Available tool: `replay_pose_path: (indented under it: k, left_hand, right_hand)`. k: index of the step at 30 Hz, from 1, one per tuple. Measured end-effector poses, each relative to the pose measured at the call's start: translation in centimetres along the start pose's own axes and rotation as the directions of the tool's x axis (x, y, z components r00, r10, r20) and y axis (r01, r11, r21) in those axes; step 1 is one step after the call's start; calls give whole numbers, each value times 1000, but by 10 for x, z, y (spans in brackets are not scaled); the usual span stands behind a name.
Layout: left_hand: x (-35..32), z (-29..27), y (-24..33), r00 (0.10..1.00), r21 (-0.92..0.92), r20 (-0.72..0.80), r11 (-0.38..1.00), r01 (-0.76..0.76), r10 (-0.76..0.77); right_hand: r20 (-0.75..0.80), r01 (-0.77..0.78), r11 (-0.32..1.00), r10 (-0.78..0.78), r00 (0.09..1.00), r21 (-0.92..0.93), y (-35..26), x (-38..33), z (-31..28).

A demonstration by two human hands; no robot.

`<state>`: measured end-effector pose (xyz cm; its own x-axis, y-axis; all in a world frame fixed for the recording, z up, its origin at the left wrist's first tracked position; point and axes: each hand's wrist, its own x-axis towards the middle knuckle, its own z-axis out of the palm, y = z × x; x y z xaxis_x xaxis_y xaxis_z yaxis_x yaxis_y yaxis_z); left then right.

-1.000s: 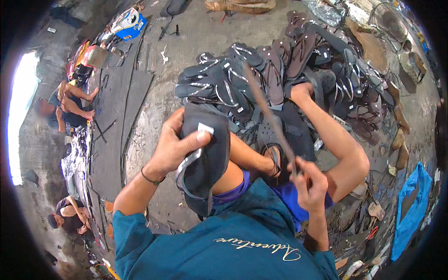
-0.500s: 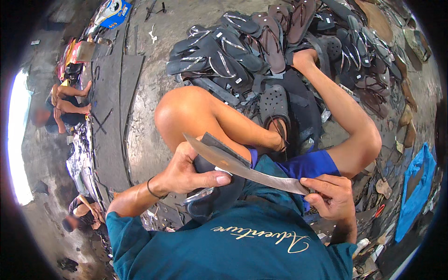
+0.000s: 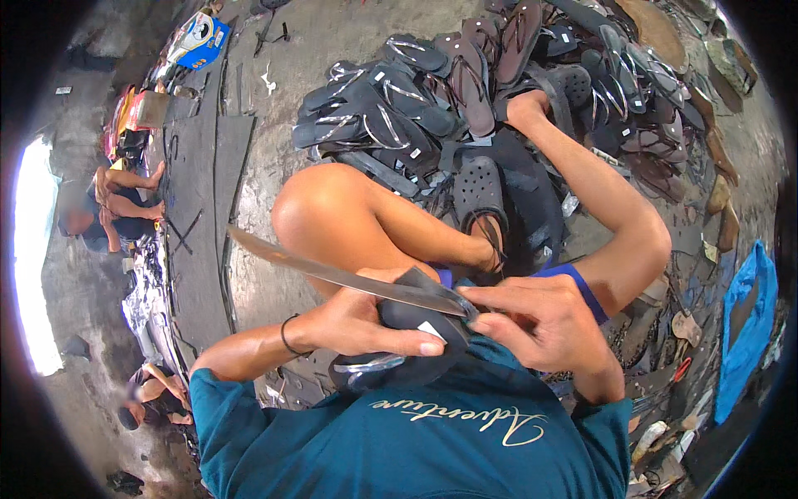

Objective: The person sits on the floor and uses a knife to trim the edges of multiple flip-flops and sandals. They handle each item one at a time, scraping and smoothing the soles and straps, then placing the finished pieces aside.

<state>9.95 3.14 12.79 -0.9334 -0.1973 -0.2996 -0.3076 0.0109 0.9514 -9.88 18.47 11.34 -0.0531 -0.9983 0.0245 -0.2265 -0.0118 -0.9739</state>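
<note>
My left hand (image 3: 353, 326) is closed around a dark flip-flop (image 3: 453, 334) with a shiny strap and a small white label, held over my lap. Its thumb presses on the flip-flop near the label. A long, slightly curved knife blade (image 3: 307, 268) lies across the flip-flop's edge, its far end reaching left past my knee. My right hand (image 3: 544, 324) pinches the blade's right end between thumb and fingers, close against the flip-flop. Part of the sole's edge is hidden by the blade and fingers.
A heap of dark and brown flip-flops (image 3: 399, 108) lies ahead of my legs. Clogs (image 3: 478, 187) are on my feet. At right are a blue plastic sheet (image 3: 736, 324) and scattered scraps. Flat dark sheets (image 3: 191, 200) lie left; two people (image 3: 125, 204) sit farther left.
My right hand has moved left toward the flip-flop, and the knife blade has slid left along its edge. My left hand still holds the flip-flop, slightly farther right and lower.
</note>
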Motion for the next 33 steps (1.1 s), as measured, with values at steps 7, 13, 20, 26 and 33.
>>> replay_pose_path:
  k: [7,13,20,26,33]
  left_hand:
    - [30,-44,80,1000,473,-10,881,-6,12]
    - [-43,-13,53,993,160,-101,986,-38,55]
    - [45,36,-31,747,-744,-655,267,-612,-111]
    - [84,27,-25,688,-737,-674,308,-601,-269]
    - [67,32,-35,684,-739,-661,422,-525,-307]
  right_hand:
    - [-25,59,772,-56,998,633,22,29,11]
    - [-287,235,654,-29,958,719,58,35,37]
    - [-332,215,802,-22,943,557,63,15,33]
    - [-552,24,966,128,824,259,68,-10,48]
    - [-559,-144,974,23,829,-173,54,-77,39]
